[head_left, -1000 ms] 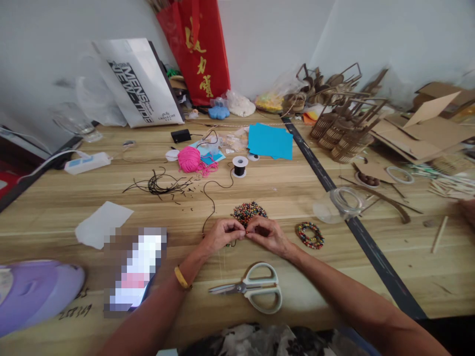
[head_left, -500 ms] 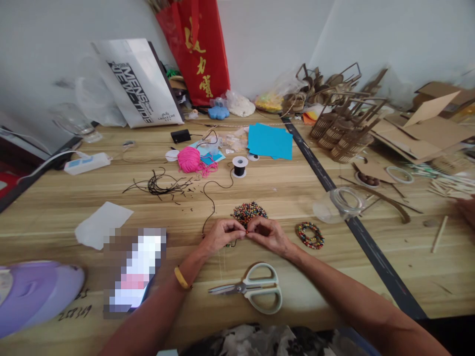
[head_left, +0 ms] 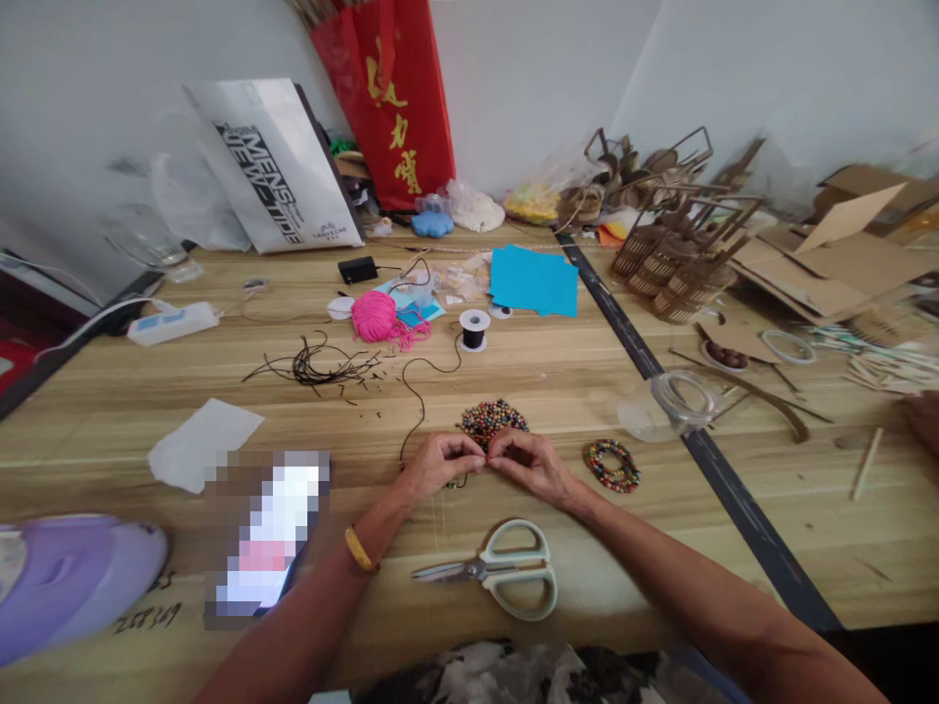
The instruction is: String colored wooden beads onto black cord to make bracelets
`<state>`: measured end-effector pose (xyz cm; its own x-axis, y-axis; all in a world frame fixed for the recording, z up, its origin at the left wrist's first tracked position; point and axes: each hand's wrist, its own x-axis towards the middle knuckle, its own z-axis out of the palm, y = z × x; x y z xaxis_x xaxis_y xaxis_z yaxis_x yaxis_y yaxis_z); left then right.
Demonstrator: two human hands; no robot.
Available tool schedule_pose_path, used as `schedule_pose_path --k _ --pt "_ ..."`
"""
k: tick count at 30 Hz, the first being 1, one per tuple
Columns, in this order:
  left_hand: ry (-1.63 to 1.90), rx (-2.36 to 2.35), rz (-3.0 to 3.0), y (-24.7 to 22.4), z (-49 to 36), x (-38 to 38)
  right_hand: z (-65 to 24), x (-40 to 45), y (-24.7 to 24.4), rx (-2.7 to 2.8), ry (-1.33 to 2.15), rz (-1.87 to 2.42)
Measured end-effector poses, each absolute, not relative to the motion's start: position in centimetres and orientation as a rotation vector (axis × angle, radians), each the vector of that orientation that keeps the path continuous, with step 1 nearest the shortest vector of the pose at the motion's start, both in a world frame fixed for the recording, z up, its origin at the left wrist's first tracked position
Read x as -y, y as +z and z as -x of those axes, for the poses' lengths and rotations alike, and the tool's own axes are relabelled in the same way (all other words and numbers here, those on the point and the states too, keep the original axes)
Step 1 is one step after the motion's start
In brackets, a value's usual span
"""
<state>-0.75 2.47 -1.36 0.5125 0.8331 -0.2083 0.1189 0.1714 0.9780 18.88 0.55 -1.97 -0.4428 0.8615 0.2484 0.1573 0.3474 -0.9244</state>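
Observation:
My left hand (head_left: pixel 440 462) is closed in a pinch, with a black cord (head_left: pixel 424 396) running from a spool (head_left: pixel 474 330) to it. A few small beads (head_left: pixel 453 485) on the cord show just below its fingers. My right hand (head_left: pixel 534 469) pinches a tiny reddish bead (head_left: pixel 487 460), and the fingertips of both hands meet there. Right behind my fingers lies a pile of multicoloured beads (head_left: pixel 493 418). To the right of my right hand rests a coiled beaded string (head_left: pixel 613 465). White-handled scissors (head_left: pixel 517 570) lie below my hands.
A phone (head_left: pixel 268 533) and white paper (head_left: pixel 205 442) lie left, with cut black cords (head_left: pixel 315 364) and pink yarn (head_left: pixel 374 317) beyond. Blue sheets (head_left: pixel 534 280), small woven baskets (head_left: pixel 671 259) and a tape roll (head_left: pixel 686 396) stand further off. Another person's hand (head_left: pixel 922 420) shows at the right edge.
My hands stay almost in the same place, fingertips together. The reddish bead between them shows less than before. The other person's hand at the right edge has shifted slightly.

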Motion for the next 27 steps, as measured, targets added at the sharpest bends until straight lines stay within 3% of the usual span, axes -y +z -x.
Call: schedule_pose_path --k 27 --pt "0.670 -0.860 -1.226 -1.24 0.74 -2.41 -18.58 -0.46 -1.20 1.972 0.980 0.791"
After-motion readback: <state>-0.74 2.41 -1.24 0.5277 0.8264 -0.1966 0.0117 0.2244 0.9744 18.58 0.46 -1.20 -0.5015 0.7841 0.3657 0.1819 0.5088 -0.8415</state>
